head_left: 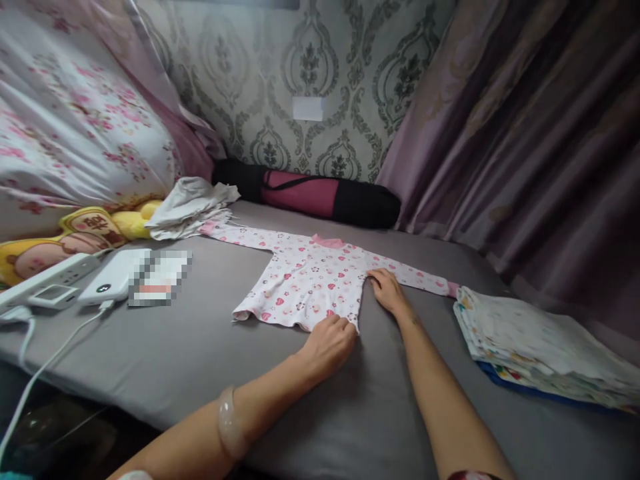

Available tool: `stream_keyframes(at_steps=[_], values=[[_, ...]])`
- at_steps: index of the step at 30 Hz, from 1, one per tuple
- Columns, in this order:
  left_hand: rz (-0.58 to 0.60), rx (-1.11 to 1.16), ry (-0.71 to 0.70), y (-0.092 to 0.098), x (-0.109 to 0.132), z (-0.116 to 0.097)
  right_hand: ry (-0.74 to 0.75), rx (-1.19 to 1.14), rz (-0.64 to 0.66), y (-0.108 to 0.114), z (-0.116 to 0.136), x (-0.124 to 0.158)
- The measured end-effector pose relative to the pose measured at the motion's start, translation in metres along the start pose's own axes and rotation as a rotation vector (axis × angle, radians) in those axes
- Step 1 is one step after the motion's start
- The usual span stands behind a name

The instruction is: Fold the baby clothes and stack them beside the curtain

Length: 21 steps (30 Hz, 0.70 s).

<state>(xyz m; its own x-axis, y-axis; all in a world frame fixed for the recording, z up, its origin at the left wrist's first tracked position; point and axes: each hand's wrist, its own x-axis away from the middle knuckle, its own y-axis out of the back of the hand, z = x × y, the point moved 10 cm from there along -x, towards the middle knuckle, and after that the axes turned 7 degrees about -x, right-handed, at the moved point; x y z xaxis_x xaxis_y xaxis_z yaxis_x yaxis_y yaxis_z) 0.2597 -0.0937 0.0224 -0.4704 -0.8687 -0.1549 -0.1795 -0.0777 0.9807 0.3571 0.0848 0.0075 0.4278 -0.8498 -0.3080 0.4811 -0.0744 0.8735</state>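
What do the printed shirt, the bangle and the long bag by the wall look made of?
Shirt: matte, soft fabric, probably cotton knit; it wrinkles finely and its hem curls.
Bangle: pale, smooth, glossy; stone, glass or plastic, since highlights alone don't settle it.
Bag: dull cloth, perhaps synthetic; barely any shine.

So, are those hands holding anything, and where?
Left hand seems to pinch the small shirt by its bottom hem; right hand touches its side below the sleeve, grip unclear.
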Motion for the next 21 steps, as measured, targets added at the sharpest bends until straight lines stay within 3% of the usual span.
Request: stream_keyframes(at_steps=[5, 21], values=[[-0.031, 0.125, 0.084, 0.006, -0.001, 0.005, -0.060, 0.131, 0.009, 0.002, 0.002, -0.005], [-0.015, 0.167, -0.065, -0.004, -0.010, -0.009, -0.210, 0.221, -0.019, 0.008, -0.015, -0.002]])
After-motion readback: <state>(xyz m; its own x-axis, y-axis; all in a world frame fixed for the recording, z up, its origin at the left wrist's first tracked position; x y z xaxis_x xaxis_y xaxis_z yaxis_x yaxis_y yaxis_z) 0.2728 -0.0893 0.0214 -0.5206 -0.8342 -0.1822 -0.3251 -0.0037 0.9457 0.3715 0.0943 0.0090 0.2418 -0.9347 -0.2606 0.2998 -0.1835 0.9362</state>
